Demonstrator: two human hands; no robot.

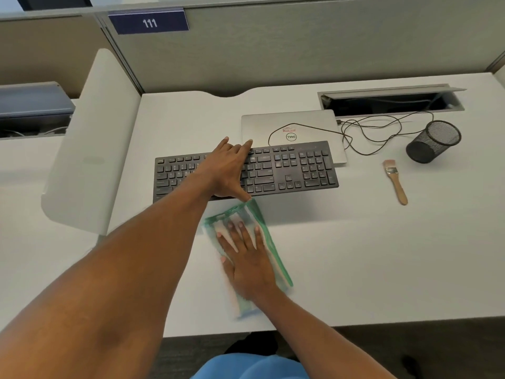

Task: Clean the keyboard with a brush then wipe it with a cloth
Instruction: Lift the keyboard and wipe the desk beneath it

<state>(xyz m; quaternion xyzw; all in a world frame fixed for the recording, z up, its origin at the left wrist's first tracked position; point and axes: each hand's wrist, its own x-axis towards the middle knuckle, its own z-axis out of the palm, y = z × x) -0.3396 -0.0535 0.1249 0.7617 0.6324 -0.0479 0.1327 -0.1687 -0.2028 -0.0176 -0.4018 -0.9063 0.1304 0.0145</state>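
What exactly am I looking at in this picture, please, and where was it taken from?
There is no machine here: a person is working with two bare hands. The one picture comes from a wide-angle camera worn on the person's head. It looks forward and down, so both arms reach in from the bottom edge.

The left hand lies spread across the black computer keyboard, fingers fairly straight. The right hand presses flat on a white cloth with green edging, which looks blurred, on the white desk in front of the keyboard. Neither hand is curled round anything.

To the right a wooden-handled paintbrush lies untouched near a black mesh pen cup. A closed silver laptop sits behind the keyboard.
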